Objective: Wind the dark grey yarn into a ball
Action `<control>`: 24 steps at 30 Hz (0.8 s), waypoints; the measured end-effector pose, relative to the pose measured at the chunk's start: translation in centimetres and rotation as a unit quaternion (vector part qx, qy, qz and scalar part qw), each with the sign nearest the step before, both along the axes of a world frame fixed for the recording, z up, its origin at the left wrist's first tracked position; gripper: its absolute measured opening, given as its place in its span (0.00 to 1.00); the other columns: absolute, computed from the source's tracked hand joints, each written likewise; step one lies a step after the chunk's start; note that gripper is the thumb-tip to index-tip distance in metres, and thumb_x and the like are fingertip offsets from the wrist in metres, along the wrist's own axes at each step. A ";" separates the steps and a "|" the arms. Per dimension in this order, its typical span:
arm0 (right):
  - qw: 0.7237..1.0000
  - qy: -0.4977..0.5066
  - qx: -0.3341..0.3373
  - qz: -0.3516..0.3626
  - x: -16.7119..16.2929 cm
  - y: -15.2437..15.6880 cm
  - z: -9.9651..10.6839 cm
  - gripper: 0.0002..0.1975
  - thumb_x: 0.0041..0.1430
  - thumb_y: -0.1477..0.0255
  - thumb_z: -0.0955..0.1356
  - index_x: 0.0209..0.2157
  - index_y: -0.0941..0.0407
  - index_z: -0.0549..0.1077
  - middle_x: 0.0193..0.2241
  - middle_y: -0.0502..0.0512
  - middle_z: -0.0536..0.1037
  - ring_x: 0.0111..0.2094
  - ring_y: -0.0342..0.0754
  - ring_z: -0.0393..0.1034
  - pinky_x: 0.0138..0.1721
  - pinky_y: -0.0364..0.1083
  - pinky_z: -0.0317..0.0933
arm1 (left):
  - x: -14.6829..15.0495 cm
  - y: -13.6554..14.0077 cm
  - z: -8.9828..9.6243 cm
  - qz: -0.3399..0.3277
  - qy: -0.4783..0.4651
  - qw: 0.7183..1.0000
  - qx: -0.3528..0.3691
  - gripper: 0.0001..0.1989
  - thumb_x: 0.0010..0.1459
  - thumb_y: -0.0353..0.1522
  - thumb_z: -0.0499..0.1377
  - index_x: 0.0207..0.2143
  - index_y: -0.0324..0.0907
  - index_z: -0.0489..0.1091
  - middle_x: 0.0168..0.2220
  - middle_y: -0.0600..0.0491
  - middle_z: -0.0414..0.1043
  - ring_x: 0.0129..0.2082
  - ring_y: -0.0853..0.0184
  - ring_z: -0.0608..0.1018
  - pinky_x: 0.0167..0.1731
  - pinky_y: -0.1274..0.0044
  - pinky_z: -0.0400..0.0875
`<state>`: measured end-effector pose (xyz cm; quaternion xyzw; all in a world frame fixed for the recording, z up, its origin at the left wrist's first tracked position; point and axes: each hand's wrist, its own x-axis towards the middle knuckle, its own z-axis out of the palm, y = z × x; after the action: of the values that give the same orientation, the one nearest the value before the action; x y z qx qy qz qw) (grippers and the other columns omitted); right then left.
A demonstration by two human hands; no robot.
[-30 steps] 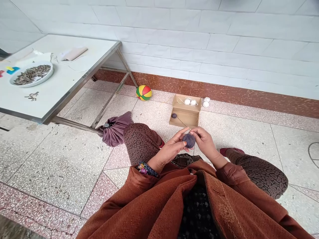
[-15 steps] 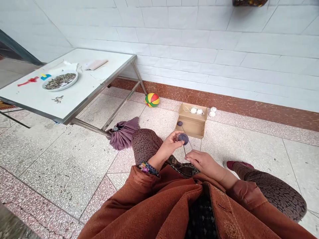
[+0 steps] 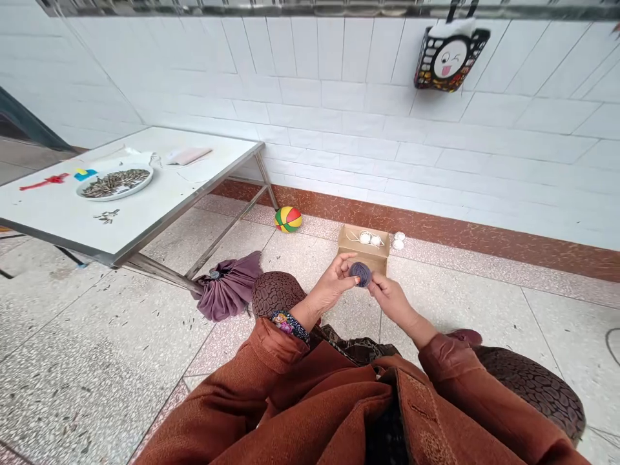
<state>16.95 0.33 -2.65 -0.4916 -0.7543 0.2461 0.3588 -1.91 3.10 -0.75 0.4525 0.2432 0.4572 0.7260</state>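
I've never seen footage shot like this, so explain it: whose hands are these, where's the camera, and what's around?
There's no machine here. These are one person's bare hands, filmed by a camera worn on the head, looking forward and down. The left hand holds a dark purple-grey yarn ball, and the right hand is at its edge. Beyond, on the floor, are an open cardboard box with white yarn balls in it and a red, yellow and green ball. On the white table at the picture's left, a plate holds what look like sunflower seeds.
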 end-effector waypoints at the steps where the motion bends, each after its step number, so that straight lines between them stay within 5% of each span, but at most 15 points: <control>1: 0.999 -0.025 0.008 0.023 -0.1 -0.3 -0.1 0.16 0.72 0.63 0.60 0.32 0.54 0.71 0.26 0.51 0.75 0.29 0.47 0.71 0.33 0.44 0.64 | 0.3 0.4 0.1 0.016 -0.006 1.000 -0.008 0.30 0.50 0.32 0.70 0.55 0.45 0.65 0.41 0.54 0.70 0.41 0.69 0.73 0.46 0.74 0.65; 6: 0.983 -0.104 0.083 0.129 -0.1 -0.6 2.8 0.16 0.74 0.64 0.60 0.36 0.53 0.74 0.31 0.54 0.76 0.33 0.48 0.73 0.36 0.45 0.66 | 1.5 2.2 0.6 0.081 0.043 0.996 0.003 0.29 0.49 0.29 0.69 0.54 0.44 0.66 0.39 0.55 0.70 0.38 0.70 0.73 0.45 0.74 0.66; 9: 0.981 -0.088 0.131 0.110 0.8 0.9 5.2 0.15 0.74 0.64 0.61 0.40 0.53 0.76 0.33 0.56 0.77 0.35 0.49 0.73 0.37 0.46 0.65 | 1.6 2.7 0.8 0.079 0.098 0.991 0.052 0.33 0.48 0.30 0.70 0.56 0.44 0.65 0.38 0.56 0.69 0.37 0.70 0.73 0.44 0.74 0.66; 12: 0.984 -0.049 0.153 0.074 2.2 3.7 5.9 0.15 0.73 0.63 0.62 0.38 0.53 0.77 0.32 0.56 0.77 0.35 0.50 0.73 0.38 0.47 0.65 | 1.4 3.0 1.1 0.007 0.130 0.987 0.098 0.38 0.46 0.30 0.72 0.59 0.46 0.64 0.38 0.55 0.68 0.37 0.69 0.72 0.41 0.74 0.65; 16: 0.991 0.025 0.129 0.016 3.0 7.3 3.1 0.16 0.71 0.62 0.62 0.33 0.54 0.74 0.29 0.54 0.77 0.33 0.50 0.73 0.37 0.48 0.67 | 1.8 3.5 1.1 -0.057 0.082 0.989 0.107 0.39 0.47 0.33 0.73 0.61 0.48 0.64 0.39 0.54 0.68 0.39 0.67 0.72 0.42 0.74 0.64; 21: 0.997 0.011 0.054 0.047 1.5 7.1 -2.6 0.17 0.71 0.62 0.60 0.33 0.54 0.72 0.29 0.54 0.78 0.31 0.50 0.74 0.33 0.47 0.67 | 2.4 4.7 -0.8 0.057 -0.005 0.998 0.011 0.35 0.48 0.34 0.72 0.58 0.47 0.66 0.43 0.52 0.70 0.42 0.67 0.72 0.44 0.75 0.65; 24: 0.987 -0.055 0.067 0.133 0.8 5.3 -3.5 0.17 0.73 0.64 0.59 0.32 0.54 0.71 0.30 0.54 0.77 0.32 0.50 0.75 0.34 0.47 0.67 | 2.0 5.8 -2.4 0.108 0.024 0.994 -0.016 0.31 0.49 0.34 0.71 0.56 0.46 0.67 0.41 0.54 0.69 0.40 0.68 0.72 0.42 0.75 0.66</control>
<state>17.70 5.58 -6.14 -0.3748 -0.8464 0.2127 0.3130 0.06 8.94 -3.14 0.4232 0.3156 0.5181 0.6730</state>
